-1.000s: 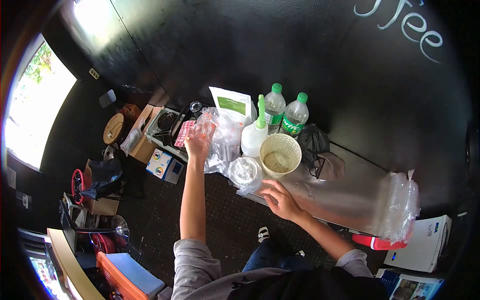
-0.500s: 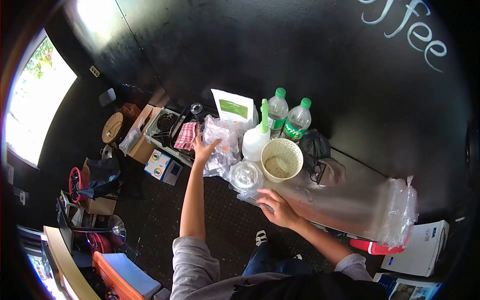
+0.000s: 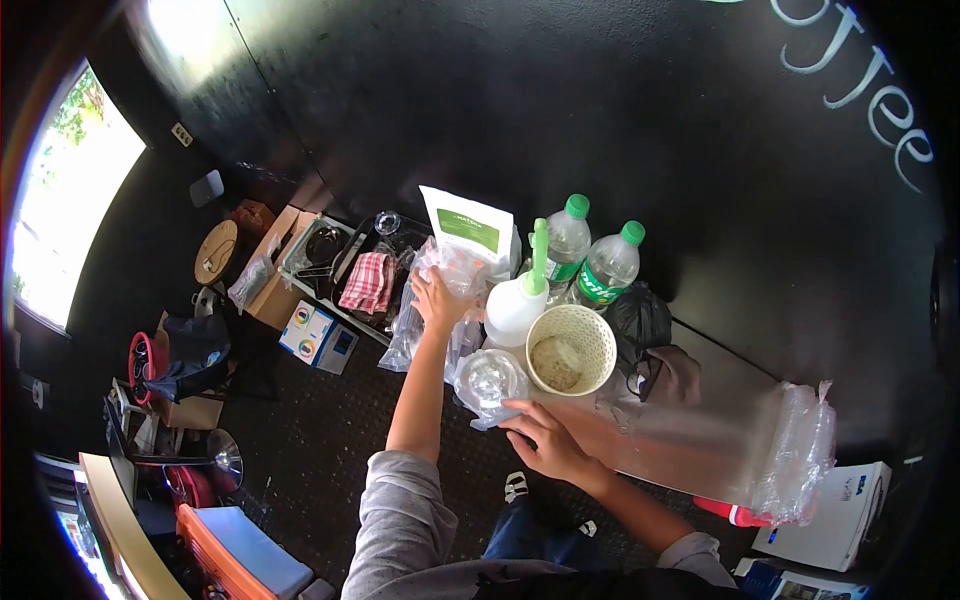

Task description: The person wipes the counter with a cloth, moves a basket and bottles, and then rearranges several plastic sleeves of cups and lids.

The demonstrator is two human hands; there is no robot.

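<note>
Two hands (image 3: 437, 300) (image 3: 548, 442) at bags (image 3: 490, 378), near counter edge (image 3: 700, 486)

On the metal desk (image 3: 690, 442), two green-capped bottles (image 3: 608, 272) behind a white spray bottle (image 3: 514, 310), a cream basket (image 3: 596, 345) just beside it, then a black plastic bag (image 3: 640, 316). Farther left, a red-checked cloth (image 3: 368, 283); on the dark wall (image 3: 500, 100), white lettering (image 3: 888, 108).

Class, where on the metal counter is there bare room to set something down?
The widest bare patch of the counter lies between the brown cloth and the clear plastic sleeves at its right end. It is crowded to the left, where the plastic bags, spray bottle, basket and green-capped bottles stand close together.
</note>
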